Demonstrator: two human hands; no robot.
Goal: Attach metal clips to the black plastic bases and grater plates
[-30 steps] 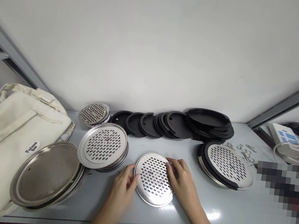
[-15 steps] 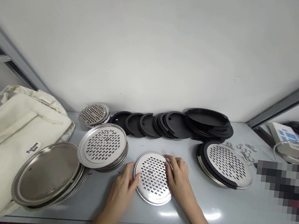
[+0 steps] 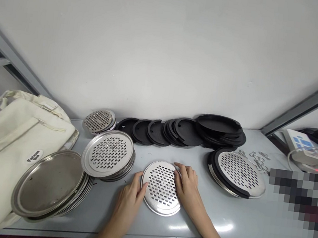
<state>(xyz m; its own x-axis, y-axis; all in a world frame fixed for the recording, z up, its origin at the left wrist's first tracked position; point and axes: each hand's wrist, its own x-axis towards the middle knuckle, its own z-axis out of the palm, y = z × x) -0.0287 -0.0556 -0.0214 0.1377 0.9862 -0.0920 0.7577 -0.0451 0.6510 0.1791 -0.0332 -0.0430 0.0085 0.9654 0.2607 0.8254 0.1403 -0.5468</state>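
Note:
A round slotted metal plate [image 3: 162,188] lies on the grey table in front of me. My left hand [image 3: 131,196] grips its left edge, thumb on top and fingers at the rim. At the right edge, my right hand [image 3: 187,182] is closed round the rim, its thumb reaching onto the slotted face. Left of the plate stands a stack of metal plates topped by a round grater plate [image 3: 107,154]. To the right, another slotted plate [image 3: 240,173] sits within a black ring [image 3: 214,162] atop a stack.
Shallow metal trays [image 3: 50,186] are piled at the left, beside a cream bag [image 3: 7,146]. Black round lids [image 3: 188,132] line the wall, with small grater plates [image 3: 99,121] at their left end. Metal clips [image 3: 259,160] lie near the right stack. A white box [image 3: 297,141] stands far right.

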